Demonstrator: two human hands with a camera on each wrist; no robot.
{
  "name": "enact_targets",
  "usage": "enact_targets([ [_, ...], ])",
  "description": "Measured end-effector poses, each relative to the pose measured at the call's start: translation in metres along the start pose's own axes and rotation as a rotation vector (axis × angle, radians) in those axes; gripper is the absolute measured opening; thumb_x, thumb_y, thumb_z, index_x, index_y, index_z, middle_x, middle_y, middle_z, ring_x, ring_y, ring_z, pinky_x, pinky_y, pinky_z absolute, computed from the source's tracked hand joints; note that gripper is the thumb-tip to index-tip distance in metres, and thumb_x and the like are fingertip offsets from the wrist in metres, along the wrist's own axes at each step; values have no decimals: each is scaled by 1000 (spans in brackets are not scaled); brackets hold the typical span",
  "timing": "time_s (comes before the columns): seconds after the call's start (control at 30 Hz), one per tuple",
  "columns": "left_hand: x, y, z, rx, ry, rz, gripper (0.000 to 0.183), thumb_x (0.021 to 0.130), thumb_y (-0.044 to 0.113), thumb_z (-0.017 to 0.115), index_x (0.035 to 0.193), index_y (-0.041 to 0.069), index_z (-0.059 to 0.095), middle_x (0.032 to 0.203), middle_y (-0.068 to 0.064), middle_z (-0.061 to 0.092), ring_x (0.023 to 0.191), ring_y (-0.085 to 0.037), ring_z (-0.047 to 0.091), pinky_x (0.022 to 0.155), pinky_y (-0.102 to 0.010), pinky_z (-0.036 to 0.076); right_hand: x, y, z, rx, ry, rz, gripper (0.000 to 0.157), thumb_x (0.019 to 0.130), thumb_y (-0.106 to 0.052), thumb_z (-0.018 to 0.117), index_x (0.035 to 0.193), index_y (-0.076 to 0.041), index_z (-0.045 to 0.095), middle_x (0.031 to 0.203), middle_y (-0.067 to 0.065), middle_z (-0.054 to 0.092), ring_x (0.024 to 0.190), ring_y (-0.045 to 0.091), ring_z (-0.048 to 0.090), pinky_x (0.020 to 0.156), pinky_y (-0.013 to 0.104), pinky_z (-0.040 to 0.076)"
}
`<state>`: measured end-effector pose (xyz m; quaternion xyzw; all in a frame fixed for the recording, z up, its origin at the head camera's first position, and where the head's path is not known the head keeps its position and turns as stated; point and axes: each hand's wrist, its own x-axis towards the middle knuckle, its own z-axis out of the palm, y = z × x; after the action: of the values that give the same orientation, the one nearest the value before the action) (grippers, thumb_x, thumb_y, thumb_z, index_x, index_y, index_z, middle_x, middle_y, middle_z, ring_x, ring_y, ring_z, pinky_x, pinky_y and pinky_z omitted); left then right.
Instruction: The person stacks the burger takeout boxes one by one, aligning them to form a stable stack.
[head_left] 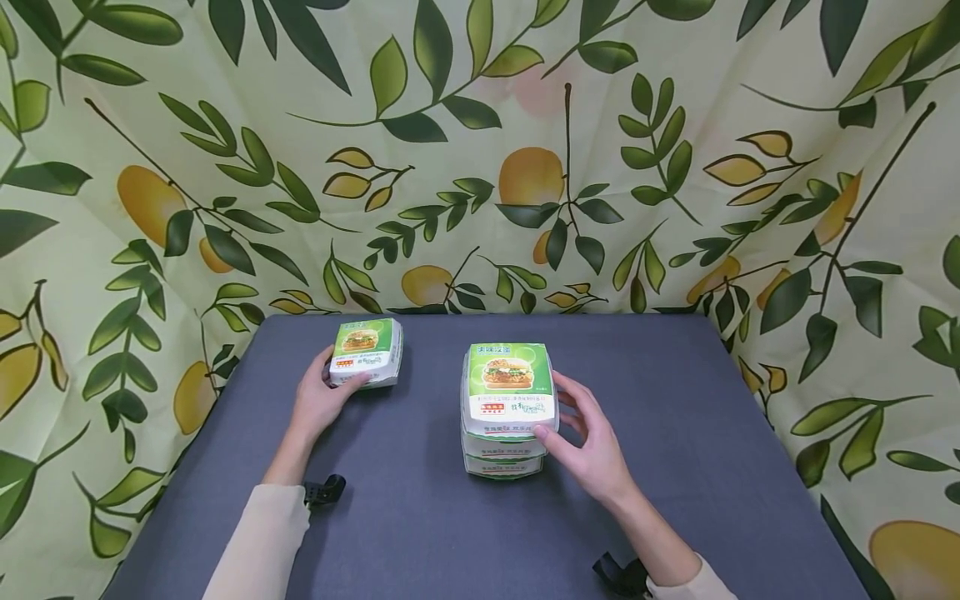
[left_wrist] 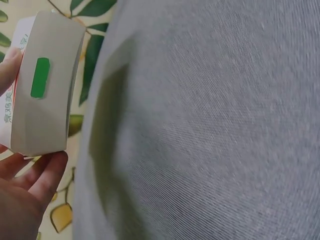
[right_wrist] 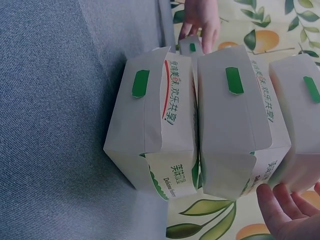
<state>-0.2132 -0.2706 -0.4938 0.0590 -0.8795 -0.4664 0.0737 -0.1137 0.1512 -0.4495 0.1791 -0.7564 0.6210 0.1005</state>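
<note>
Three green-and-white cardboard burger boxes are stacked on the table, and the top box (head_left: 507, 387) shows a burger picture on its lid. My right hand (head_left: 592, 450) grips this top box at its right side, thumb at the front corner and fingers along the side. Below it, the right wrist view shows the middle box (right_wrist: 227, 117) and the bottom box (right_wrist: 135, 120). At the back left, my left hand (head_left: 321, 402) holds another burger box (head_left: 364, 343), thumb on the front and fingers at its left side. In the left wrist view this box is raised off the cloth.
A dark grey-blue cloth (head_left: 420, 533) covers the table. Behind it and at both sides hangs a fabric backdrop (head_left: 450, 183) printed with leaves and fruit. Black wrist straps (head_left: 324, 490) stick out near both sleeves. The held box stands left of the stack with bare cloth between.
</note>
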Motion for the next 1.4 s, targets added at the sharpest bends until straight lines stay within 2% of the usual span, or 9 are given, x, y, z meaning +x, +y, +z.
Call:
enact_targets([
  [0.33, -9, 21, 0, 2, 8, 51, 99, 87, 48, 79, 160, 6, 28, 154, -19, 41, 122, -34, 51, 95, -41, 42, 1, -1, 1, -2, 0, 13, 72, 89, -3, 75, 153, -11, 43, 149, 9, 44, 129, 29, 48, 100, 19, 47],
  [0.63, -16, 39, -3, 2, 27, 95, 97, 87, 45, 80, 159, 6, 29, 148, -20, 47, 120, -34, 53, 95, -42, 44, 0, -1, 1, 8, -3, -2, 72, 89, -1, 75, 152, -10, 44, 148, 9, 44, 128, 16, 49, 99, 19, 47],
  [0.9, -23, 57, -4, -18, 28, 133, 95, 87, 41, 81, 159, 6, 31, 143, -18, 49, 119, -34, 54, 95, -43, 44, 0, -2, 0, 7, 0, 4, 72, 89, -1, 75, 152, -9, 43, 149, 10, 43, 128, 16, 48, 99, 19, 47],
  [1.07, -29, 63, -3, -38, 22, 148, 93, 88, 37, 81, 158, 4, 30, 143, -20, 49, 120, -34, 54, 97, -47, 45, 1, -3, -1, 3, -1, 6, 72, 89, -1, 75, 152, -8, 43, 149, 10, 43, 128, 15, 49, 100, 19, 47],
  [1.3, -32, 71, -2, -46, 32, 166, 92, 87, 37, 82, 158, 6, 32, 142, -18, 50, 119, -32, 55, 95, -43, 45, 1, -2, -2, 0, -5, 2, 71, 89, -1, 75, 152, -9, 43, 149, 10, 43, 128, 15, 48, 100, 18, 46],
  [1.4, -34, 75, -2, -52, 38, 186, 92, 87, 36, 83, 158, 6, 33, 143, -17, 50, 120, -30, 54, 97, -46, 46, 2, -1, -2, -1, -7, -1, 72, 89, -1, 75, 153, -10, 43, 149, 10, 43, 128, 15, 48, 101, 18, 46],
])
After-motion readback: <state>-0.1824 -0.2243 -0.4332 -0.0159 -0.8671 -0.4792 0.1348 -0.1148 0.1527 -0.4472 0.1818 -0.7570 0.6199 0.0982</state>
